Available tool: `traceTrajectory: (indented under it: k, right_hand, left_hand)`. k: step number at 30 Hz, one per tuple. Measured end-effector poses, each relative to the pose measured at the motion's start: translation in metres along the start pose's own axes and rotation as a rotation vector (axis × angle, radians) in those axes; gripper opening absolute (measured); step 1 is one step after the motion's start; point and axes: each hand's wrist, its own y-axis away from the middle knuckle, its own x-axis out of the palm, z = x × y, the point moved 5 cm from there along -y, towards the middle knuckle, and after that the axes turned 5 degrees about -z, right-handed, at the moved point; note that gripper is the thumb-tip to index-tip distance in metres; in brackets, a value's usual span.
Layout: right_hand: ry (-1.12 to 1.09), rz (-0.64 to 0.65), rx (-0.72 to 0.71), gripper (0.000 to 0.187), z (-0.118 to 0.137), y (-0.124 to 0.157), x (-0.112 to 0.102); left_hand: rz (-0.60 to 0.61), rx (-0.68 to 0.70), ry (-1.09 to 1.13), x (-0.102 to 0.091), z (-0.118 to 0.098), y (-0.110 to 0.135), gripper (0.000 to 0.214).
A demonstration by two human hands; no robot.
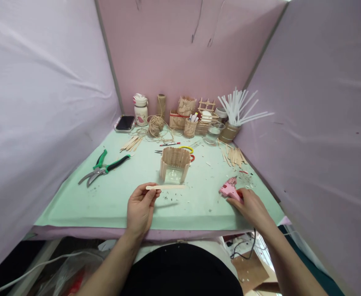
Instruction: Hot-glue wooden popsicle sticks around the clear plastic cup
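Note:
My left hand (141,207) pinches one end of a flat wooden craft stick (168,187) and holds it level above the green table cover (112,197). Just beyond the stick stands a clear jar partly clad in upright wooden sticks (174,163). My right hand (250,205) rests on the mat at the right, its fingers closed on a pink glue gun (229,189) that lies on the table. A black cord runs down from under that hand.
Green-handled pliers (101,168) lie at the left. Loose stick piles (234,156) sit at the right and at the back left (131,144). A twine ball (156,124), phone (125,122), cup, glass and glue-stick jar (229,131) line the back wall.

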Motion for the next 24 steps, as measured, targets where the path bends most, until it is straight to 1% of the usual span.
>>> traceTrajectory:
  k: [3,6,9,10,12,15,17,19,21,24]
  right_hand:
    - [-0.163,-0.012,0.027,0.043,0.005,0.003,-0.008]
    - [-0.478,0.013,0.051,0.047,0.02,0.012,-0.016]
    - [-0.838,0.102,0.086,0.046,0.053,0.025,-0.018]
    - [-0.929,0.124,0.085,0.044,0.066,0.03,-0.018]
    - [-1.038,0.211,0.052,0.043,0.093,0.04,-0.014]
    - [-1.094,0.353,-0.008,0.049,0.12,0.053,-0.003]
    - [-1.071,0.41,-0.052,0.053,0.127,0.06,0.004]
    - [-1.009,0.413,-0.091,0.055,0.127,0.065,0.009]
    - [-0.932,0.379,-0.119,0.055,0.124,0.068,0.01]
    - [-0.888,0.34,-0.179,0.055,0.126,0.069,0.008]
  left_hand:
    - [0.003,0.029,-0.009,0.002,0.001,0.001,0.03]
    - [-0.004,0.082,-0.053,0.0,0.001,0.001,0.024]
    - [0.003,0.143,-0.169,-0.003,0.001,0.002,0.018]
    - [0.014,0.168,-0.215,-0.003,0.0,0.003,0.017]
    - [0.045,0.229,-0.299,-0.002,-0.004,0.006,0.015]
    - [0.082,0.311,-0.384,-0.001,-0.008,0.011,0.013]
    - [0.087,0.355,-0.424,-0.003,-0.009,0.013,0.012]
    - [0.084,0.403,-0.47,-0.005,-0.01,0.016,0.011]
    - [0.078,0.444,-0.507,-0.008,-0.01,0.018,0.01]
    - [0.069,0.466,-0.531,-0.012,-0.009,0.02,0.01]
